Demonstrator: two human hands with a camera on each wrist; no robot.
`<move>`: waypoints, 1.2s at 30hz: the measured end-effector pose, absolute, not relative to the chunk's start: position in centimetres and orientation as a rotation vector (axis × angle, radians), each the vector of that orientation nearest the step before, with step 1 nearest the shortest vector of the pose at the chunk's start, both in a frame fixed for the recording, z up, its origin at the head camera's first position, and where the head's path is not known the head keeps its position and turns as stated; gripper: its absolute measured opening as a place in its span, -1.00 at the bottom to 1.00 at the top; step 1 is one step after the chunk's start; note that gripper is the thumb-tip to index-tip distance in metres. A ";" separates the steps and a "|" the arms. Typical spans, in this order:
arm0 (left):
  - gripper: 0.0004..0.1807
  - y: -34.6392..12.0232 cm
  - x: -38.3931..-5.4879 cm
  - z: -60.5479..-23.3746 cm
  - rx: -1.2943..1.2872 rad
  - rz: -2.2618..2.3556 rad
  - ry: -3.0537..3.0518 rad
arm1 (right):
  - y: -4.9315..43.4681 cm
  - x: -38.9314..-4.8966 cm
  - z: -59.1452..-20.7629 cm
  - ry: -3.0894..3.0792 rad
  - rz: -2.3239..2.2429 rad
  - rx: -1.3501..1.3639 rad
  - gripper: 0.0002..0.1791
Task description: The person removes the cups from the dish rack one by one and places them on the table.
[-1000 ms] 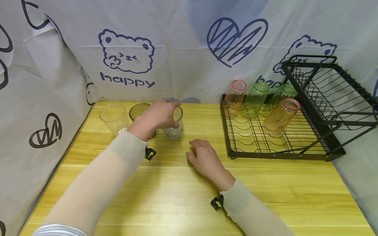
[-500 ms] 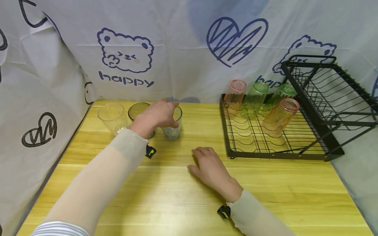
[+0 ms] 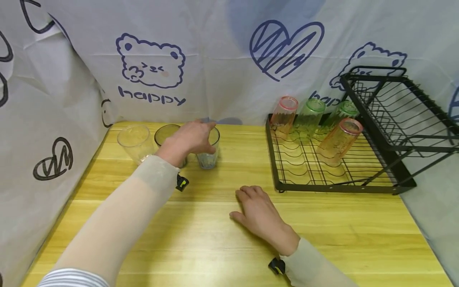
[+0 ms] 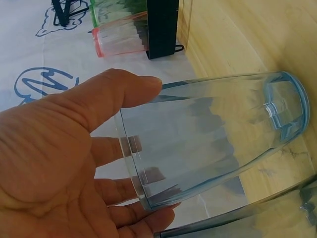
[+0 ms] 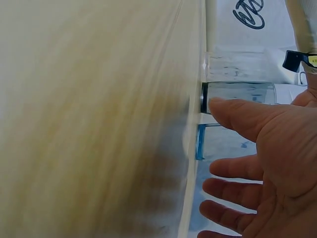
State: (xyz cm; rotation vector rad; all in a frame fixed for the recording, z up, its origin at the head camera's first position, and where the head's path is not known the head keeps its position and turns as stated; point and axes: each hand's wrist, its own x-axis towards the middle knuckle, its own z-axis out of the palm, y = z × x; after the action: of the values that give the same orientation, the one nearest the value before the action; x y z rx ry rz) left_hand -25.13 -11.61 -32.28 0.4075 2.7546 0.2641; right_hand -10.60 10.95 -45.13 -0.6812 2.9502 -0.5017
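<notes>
"Yellow wooden table point(image 3: 201, 247) nearest you, so what're your hands doing?"

"Your right hand point(image 3: 263, 219) is over it, fingers loosely spread. Further out, your left hand point(image 3: 190, 139) pinches the rim of that clear, bluish, tapered glass tumbler point(image 4: 208, 139), upright on the table near a smoky-grey glass point(image 3: 164, 134). White doodled cloth point(image 3: 218, 75) behind."

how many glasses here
7. Table, left to right: clear glass, smoky glass, bluish glass, the last two partly hidden by the left hand. Rack: pink-rimmed glass at back left, green glass and second green glass beside it, second pink-rimmed glass in front.
</notes>
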 end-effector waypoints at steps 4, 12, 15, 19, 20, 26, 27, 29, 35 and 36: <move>0.04 -11.7 -25.0 -32.3 0.390 0.282 2.751 | 10.9 -10.5 -45.3 2.960 -0.499 -0.689 -0.26; 0.04 -11.7 -24.9 -32.4 0.404 0.280 2.759 | 10.9 -10.3 -45.5 2.951 -0.490 -0.682 -0.24; 0.04 -11.7 -24.9 -32.4 0.395 0.285 2.751 | 10.9 -10.2 -45.6 2.941 -0.496 -0.682 -0.23; 0.04 -11.8 -25.1 -32.4 0.397 0.289 2.741 | 11.0 -10.2 -45.7 2.935 -0.476 -0.694 -0.24; 0.03 -11.8 -25.1 -32.4 0.401 0.288 2.740 | 11.0 -10.2 -45.8 2.935 -0.468 -0.695 -0.25; 0.02 -11.7 -25.2 -32.4 0.426 0.279 2.740 | 11.0 -10.1 -45.8 2.920 -0.466 -0.696 -0.26; 0.02 -11.7 -25.2 -32.3 0.430 0.277 2.742 | 11.1 -10.1 -45.8 2.917 -0.469 -0.695 -0.26; 0.01 -11.7 -25.3 -32.3 0.435 0.276 2.743 | 11.1 -10.1 -45.8 2.914 -0.464 -0.694 -0.26; 0.00 -11.7 -25.3 -32.2 0.432 0.290 2.734 | 11.1 -10.2 -45.8 2.912 -0.464 -0.692 -0.26; 0.00 -11.7 -25.3 -32.2 0.432 0.292 2.733 | 11.1 -10.2 -45.8 2.910 -0.467 -0.690 -0.26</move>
State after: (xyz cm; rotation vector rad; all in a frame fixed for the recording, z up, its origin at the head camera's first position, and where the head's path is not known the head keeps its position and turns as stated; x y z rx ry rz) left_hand -25.31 -11.67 -32.23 0.4324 2.7329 0.2919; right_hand -10.19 11.14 -45.76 -0.6901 2.9104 -0.4673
